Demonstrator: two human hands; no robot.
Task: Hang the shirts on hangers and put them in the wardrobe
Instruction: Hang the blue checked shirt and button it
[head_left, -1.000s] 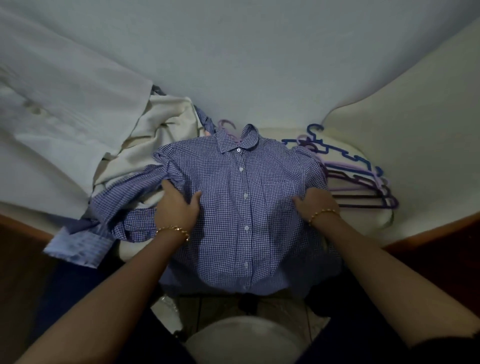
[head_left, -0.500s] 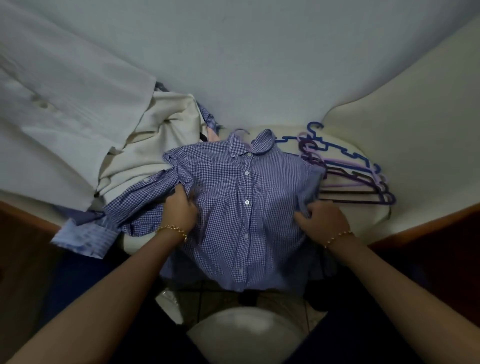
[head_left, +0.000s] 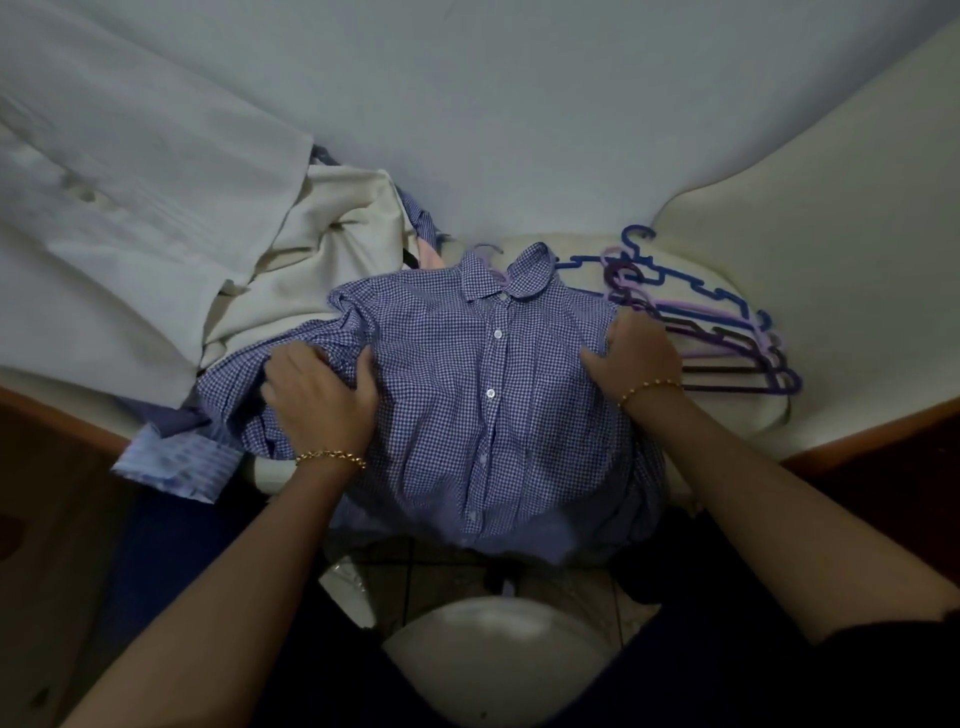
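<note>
A blue checked shirt (head_left: 483, 395) lies front up and buttoned across a cream cushion, its hem hanging over the near edge. A pale pink hanger hook (head_left: 491, 252) pokes out above its collar. My left hand (head_left: 319, 395) grips the bunched cloth where the left sleeve joins the body. My right hand (head_left: 636, 353) holds the shirt's right shoulder edge, fingers curled into the fabric. A pile of blue and purple hangers (head_left: 717, 327) lies to the right of the shirt.
A heap of cream and white garments (head_left: 291, 291) lies to the left, with a pale blue striped cuff (head_left: 176, 467) hanging off the edge. A cream backrest (head_left: 831, 260) rises at right. A white round object (head_left: 493, 660) sits low between my arms.
Both hands slid up the shirt's sides and now grip it nearer the shoulders. The shirt's left sleeve bunched further under my left hand.
</note>
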